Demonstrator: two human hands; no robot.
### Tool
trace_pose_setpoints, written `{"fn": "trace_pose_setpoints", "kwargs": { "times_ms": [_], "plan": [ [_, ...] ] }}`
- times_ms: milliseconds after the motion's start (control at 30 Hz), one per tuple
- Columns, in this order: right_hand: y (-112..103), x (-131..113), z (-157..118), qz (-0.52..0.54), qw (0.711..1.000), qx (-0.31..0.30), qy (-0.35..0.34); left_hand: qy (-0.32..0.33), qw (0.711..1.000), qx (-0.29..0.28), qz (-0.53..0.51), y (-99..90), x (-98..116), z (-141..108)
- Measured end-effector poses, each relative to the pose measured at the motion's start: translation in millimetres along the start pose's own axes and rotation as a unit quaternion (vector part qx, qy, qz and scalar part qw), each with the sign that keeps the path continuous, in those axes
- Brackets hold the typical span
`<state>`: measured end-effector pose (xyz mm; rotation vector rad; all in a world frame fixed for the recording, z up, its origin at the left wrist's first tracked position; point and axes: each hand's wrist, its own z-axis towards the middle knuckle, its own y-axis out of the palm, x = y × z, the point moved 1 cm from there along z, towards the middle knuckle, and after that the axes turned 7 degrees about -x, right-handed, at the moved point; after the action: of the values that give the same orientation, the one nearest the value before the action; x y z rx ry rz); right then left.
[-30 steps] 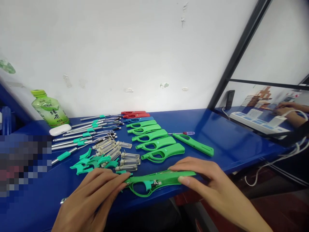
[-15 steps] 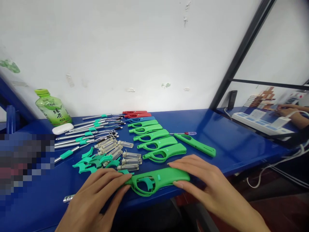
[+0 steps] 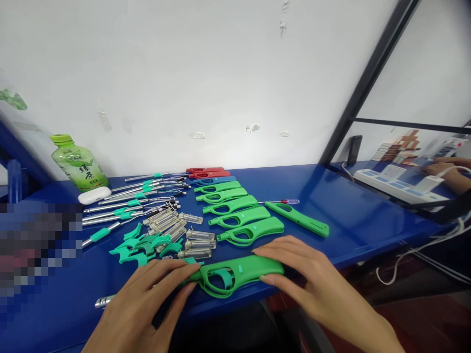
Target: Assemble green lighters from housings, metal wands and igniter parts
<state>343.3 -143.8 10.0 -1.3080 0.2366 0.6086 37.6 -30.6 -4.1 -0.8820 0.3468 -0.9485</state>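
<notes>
Near the front edge of the blue table (image 3: 290,184) lies a green lighter body (image 3: 257,267) with a teal trigger inside its loop. My left hand (image 3: 147,299) pinches its narrow left end, and a metal tube tip (image 3: 103,301) sticks out left of that hand. My right hand (image 3: 312,277) grips the wide right end between thumb and fingers. Just behind are teal triggers (image 3: 140,245), clear fuel tanks (image 3: 198,244) and a row of green casings (image 3: 253,230). Metal rods with wires (image 3: 128,203) lie at the left.
A green bottle (image 3: 83,166) and a white case (image 3: 94,195) stand at the back left. Behind the row lie red casings (image 3: 209,174), a screwdriver (image 3: 290,201) and a loose green shell (image 3: 301,219). At right are a power strip (image 3: 397,186) and another person's hand (image 3: 449,169).
My right hand has shifted slightly left along the green lighter body. The other person's hand at the right has moved a little to the right.
</notes>
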Motion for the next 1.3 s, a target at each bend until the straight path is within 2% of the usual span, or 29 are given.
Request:
{"fn": "trace_pose_setpoints", "kwargs": {
  "times_ms": [167,367,600,700,833,967,1300],
  "plan": [
    [1.6,-0.9,1.3,-0.001,1.000,-0.001,-0.001,-0.011,1.000,-0.006,0.026,-1.6,-2.7,-1.5],
    [3.4,-4.7,2.3,0.003,1.000,0.008,-0.004,-0.043,0.996,-0.052,0.059,-0.1,-12.6,-8.4],
    [4.3,-5.4,3.4,0.019,1.000,-0.007,0.012,-0.035,0.999,-0.024,0.006,-6.9,-3.3,4.0],
    [4.5,-4.5,2.5,0.029,0.999,-0.013,0.022,-0.046,0.997,-0.056,-0.004,-4.5,-4.4,1.7],
    [4.6,-4.9,2.5,0.035,0.999,-0.018,0.024,-0.072,0.993,-0.093,0.002,2.1,-12.9,-13.4],
    [3.8,-6.2,3.6,0.033,0.999,-0.020,0.022,-0.062,0.993,-0.094,0.031,4.5,-17.5,-23.1],
    [5.0,-7.2,3.3,0.034,0.999,-0.011,0.025,-0.037,0.995,-0.082,0.040,4.5,-15.4,-22.1]
  ]
}}
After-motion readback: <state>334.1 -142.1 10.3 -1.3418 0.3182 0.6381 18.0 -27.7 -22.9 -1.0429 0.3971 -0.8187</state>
